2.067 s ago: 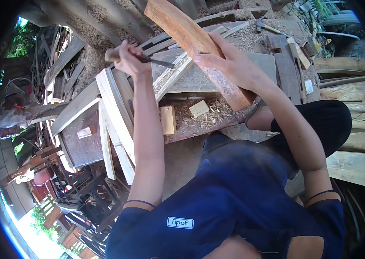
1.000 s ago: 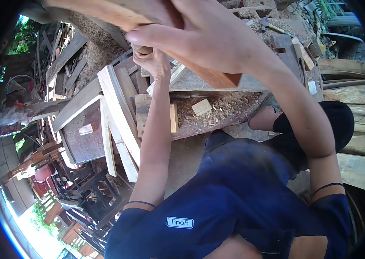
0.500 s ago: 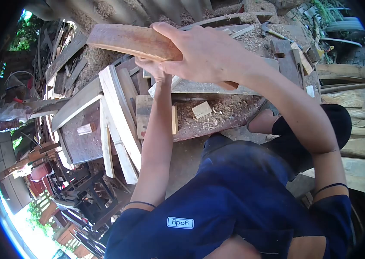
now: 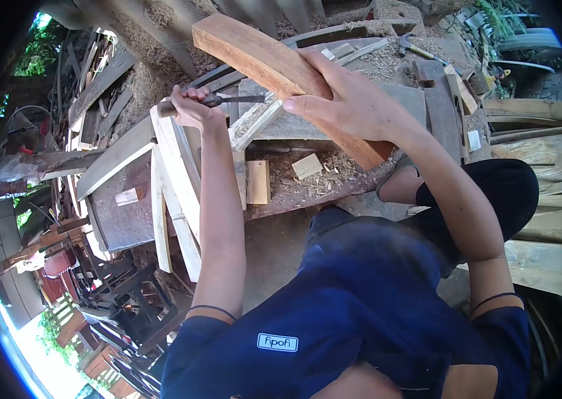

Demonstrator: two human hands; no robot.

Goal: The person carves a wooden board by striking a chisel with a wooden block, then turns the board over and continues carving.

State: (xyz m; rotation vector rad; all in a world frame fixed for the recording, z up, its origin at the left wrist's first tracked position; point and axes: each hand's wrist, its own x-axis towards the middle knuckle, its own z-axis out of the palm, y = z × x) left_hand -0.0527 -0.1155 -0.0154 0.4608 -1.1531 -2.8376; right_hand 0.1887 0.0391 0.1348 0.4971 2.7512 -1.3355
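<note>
My left hand (image 4: 192,108) is closed around the dark handle of a chisel (image 4: 240,100), whose narrow metal blade points right. My right hand (image 4: 354,103) grips a thick, slightly curved block of reddish-brown wood (image 4: 254,56) near its middle. Its thumb lies along the near side, while the other fingers are mostly hidden behind the wood. The block slants from upper left to lower right, above the low workbench (image 4: 334,193). The chisel's blade ends just left of my right thumb, below the block in this view.
Pale boards (image 4: 178,159) lean at the bench's left. A small offcut (image 4: 307,166) lies among shavings, with an upright wood piece (image 4: 258,182) beside it. A hammer (image 4: 417,48) rests at the back right. Stacked planks (image 4: 540,166) fill the right side.
My left hand has moved left from under the block, bringing the chisel into view. My right hand has shifted right and tilted the block more steeply.
</note>
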